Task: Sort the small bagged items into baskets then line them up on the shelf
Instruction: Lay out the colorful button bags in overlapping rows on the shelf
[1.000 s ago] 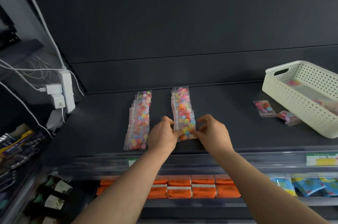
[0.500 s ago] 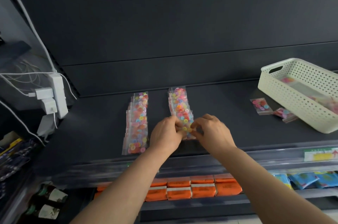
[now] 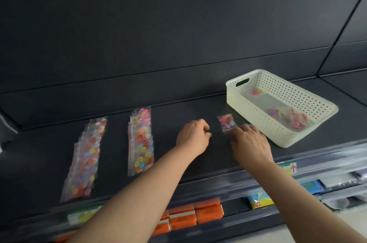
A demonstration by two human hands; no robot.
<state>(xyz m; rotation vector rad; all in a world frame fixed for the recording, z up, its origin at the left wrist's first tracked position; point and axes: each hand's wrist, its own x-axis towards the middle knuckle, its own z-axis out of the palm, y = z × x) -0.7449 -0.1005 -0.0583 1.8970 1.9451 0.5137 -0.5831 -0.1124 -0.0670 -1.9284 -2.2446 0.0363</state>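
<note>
Line-up step in hand, judging by the two rows: left row (image 3: 85,159) and second row (image 3: 141,139) of clear bags of coloured discs already laid flat on the dark shelf (image 3: 178,107), well left of the white perforated basket (image 3: 278,87).

Reaching with the right hand (image 3: 251,143), fingers spread and nearly straight, tips at the near corner of a loose disc bag (image 3: 226,122) lying flat just left of the basket. Gripping nothing yet; cannot tell whether actually touching it. Hovering with the left hand (image 3: 193,137) further left of the basket, fingers loosely curled, nothing visible in them.

Probably next: pinching that thin, slick bag by an edge, or sliding it, then carrying it leftward to start a third row. More bags (image 3: 296,121) waiting inside the basket.

In front of and below the basket: a price label (image 3: 288,168) on the shelf rail, orange packs (image 3: 198,215) and blue-yellow packets (image 3: 260,201) on the lower tier. Behind the basket, a dark matte back panel (image 3: 178,24).
</note>
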